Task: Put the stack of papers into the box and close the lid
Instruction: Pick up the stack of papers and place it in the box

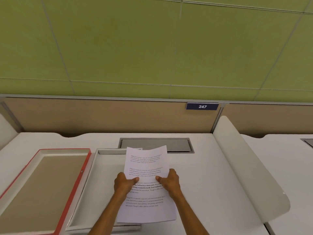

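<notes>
A stack of white printed papers (145,165) is held above the desk, over the right part of an open white box (94,177). My left hand (122,184) grips the stack's left edge, thumb on top. My right hand (170,182) grips its right edge the same way. The box is shallow, and the papers hide its right side. Left of the box lies its red-edged lid (42,187), inside facing up and showing a brown panel.
The white desk (211,167) has a grey cable hatch (157,145) just behind the papers. A white curved divider (249,168) rises on the right. A wooden partition with a "247" plate (202,106) and a green wall stand behind.
</notes>
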Available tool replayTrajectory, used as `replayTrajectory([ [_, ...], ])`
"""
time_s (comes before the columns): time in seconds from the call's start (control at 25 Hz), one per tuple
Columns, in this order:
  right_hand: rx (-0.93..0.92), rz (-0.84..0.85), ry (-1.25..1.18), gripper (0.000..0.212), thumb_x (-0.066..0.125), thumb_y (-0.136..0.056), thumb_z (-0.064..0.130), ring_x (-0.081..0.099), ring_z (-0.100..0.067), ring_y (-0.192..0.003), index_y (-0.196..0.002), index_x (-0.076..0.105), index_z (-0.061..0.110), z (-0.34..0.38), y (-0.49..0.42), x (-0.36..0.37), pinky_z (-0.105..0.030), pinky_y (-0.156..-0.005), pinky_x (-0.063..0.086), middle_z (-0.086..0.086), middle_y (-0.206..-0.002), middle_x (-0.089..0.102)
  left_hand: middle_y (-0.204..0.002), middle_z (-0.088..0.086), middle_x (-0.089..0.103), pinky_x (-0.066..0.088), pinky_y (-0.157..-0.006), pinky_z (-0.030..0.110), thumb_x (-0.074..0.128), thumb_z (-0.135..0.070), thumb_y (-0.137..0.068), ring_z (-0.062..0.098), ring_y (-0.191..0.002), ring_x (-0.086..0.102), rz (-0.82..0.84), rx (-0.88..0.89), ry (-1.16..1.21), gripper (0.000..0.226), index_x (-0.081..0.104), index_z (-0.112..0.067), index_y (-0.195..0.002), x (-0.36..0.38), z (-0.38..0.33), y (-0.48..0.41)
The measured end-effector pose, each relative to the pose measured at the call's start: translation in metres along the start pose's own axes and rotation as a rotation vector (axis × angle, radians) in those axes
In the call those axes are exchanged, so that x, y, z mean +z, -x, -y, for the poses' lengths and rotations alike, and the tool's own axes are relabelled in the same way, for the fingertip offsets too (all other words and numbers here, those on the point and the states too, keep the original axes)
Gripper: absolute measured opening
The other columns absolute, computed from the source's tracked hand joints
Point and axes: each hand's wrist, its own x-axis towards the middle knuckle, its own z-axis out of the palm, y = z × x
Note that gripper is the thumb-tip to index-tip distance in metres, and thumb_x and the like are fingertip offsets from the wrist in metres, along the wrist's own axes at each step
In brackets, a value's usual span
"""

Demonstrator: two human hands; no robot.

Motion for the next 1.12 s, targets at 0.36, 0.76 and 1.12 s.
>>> replayTrajectory([
  [0.36, 0.014, 0.100, -0.001, 0.050, 0.077, -0.082, 0.016, 0.063, -0.031, -0.115, -0.120, 0.048, 0.001, 0.034, 0.003, 0.114, -0.041, -0.094, 0.057, -0.016, -0.129, 0.060, -0.109, 0.021, 0.073, 0.058, -0.072, 0.034, 0.083, -0.008, -0.073, 0.036, -0.091, 0.071, -0.085, 0.001, 0.041, 0.034, 0.068, 0.001, -0.102, -0.101, 0.040, -0.044],
  [0.76, 0.030, 0.103, 0.048, 0.031, 0.069, -0.086, 0.008, 0.065, -0.028, -0.109, -0.108, 0.047, 0.008, 0.035, -0.018, 0.164, -0.030, -0.079, 0.058, -0.014, -0.125, 0.062, -0.118, 0.019, 0.070, 0.058, -0.082, 0.042, 0.072, -0.003, -0.081, 0.036, -0.101, 0.068, -0.079, 0.052, -0.010, 0.033, 0.064, -0.001, -0.113, -0.118, 0.058, -0.080],
  [1.12, 0.040, 0.027, 0.127, 0.022, 0.064, -0.089, 0.006, 0.066, -0.026, -0.102, -0.095, 0.044, 0.011, 0.017, -0.027, 0.179, -0.011, -0.057, 0.046, -0.015, -0.115, 0.064, -0.120, 0.019, 0.068, 0.057, -0.080, 0.039, 0.070, -0.002, -0.083, 0.036, -0.106, 0.067, -0.087, 0.064, -0.020, 0.034, 0.062, -0.002, -0.116, -0.108, 0.074, -0.085],
])
